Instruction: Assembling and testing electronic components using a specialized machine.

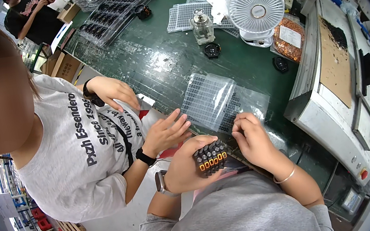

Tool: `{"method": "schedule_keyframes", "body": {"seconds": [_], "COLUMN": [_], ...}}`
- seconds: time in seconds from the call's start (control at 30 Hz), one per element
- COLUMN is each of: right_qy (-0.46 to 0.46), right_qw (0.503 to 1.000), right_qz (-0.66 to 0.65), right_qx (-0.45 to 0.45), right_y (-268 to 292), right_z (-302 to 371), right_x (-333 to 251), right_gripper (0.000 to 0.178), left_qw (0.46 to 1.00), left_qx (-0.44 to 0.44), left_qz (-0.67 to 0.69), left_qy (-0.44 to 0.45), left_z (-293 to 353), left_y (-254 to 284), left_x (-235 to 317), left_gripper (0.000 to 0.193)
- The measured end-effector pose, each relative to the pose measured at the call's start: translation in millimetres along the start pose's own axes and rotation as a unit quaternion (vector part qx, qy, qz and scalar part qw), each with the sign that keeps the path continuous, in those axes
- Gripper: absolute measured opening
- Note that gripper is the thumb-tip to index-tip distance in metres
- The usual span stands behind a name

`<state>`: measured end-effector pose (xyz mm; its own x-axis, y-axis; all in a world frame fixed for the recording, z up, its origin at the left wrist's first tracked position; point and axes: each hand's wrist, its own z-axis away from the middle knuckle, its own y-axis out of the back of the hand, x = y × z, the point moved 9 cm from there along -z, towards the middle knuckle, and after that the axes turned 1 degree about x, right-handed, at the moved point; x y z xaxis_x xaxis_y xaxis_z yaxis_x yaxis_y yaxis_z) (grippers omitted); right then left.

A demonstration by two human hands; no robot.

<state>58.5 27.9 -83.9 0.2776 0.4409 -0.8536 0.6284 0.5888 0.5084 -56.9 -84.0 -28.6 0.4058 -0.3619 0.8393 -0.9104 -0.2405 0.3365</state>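
My left hand [183, 166], with a watch at its wrist, is closed around a row of small black parts [211, 158]. Each has a silvery round end and an orange-rimmed rectangle, and they stand side by side. My right hand [254, 138] rests at the near right corner of a clear plastic sheet [211, 100] dotted with small dark pieces. Its thumb and forefinger are pinched together; whatever is between them is hidden. Close by my left hand, a co-worker's open hand [165, 134] reaches in from the left, fingers spread.
A white fan [257, 10], a glass pump bottle [203, 28] and round black parts [212, 50] stand farther back on the green table [149, 59]. A bag of copper-coloured pieces [288, 39] lies beside a white machine [329, 110] at right. Black-filled trays [120, 12] sit far left.
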Motion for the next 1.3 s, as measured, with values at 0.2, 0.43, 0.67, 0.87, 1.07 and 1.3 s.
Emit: {"method": "schedule_keyframes", "body": {"seconds": [0.2, 0.43, 0.67, 0.87, 1.07, 1.3], "right_qy": [0.075, 0.091, 0.091, 0.092, 0.092, 0.058], "right_qw": [0.977, 0.972, 0.971, 0.972, 0.972, 0.968], "right_qz": [-0.134, -0.121, -0.126, -0.12, -0.124, -0.196], "right_qx": [-0.148, -0.178, -0.18, -0.182, -0.175, -0.147], "right_y": [31.1, 22.9, 21.5, 19.5, 17.2, 12.6], "right_z": [3.3, 10.1, 10.5, 11.9, 11.7, 10.3], "right_x": [-75.3, -74.3, -75.0, -73.5, -71.9, -61.2], "right_gripper": [0.007, 0.007, 0.007, 0.007, 0.007, 0.015], "left_qw": [0.995, 0.995, 0.992, 0.991, 0.991, 0.991], "left_qx": [-0.076, -0.052, -0.073, -0.08, -0.084, -0.077], "left_qz": [-0.023, -0.038, -0.066, -0.078, -0.079, -0.105], "left_qy": [0.055, 0.075, 0.077, 0.079, 0.068, 0.019], "left_z": [-4.9, -20.4, -21.8, -20.1, -17.5, -17.8], "left_y": [-11.8, -15.7, -18.7, -20.7, -21.1, -18.5], "left_x": [0.8, 11.3, 16.0, 15.3, 14.9, 20.3], "left_gripper": [0.081, 0.052, 0.052, 0.055, 0.057, 0.063]}}
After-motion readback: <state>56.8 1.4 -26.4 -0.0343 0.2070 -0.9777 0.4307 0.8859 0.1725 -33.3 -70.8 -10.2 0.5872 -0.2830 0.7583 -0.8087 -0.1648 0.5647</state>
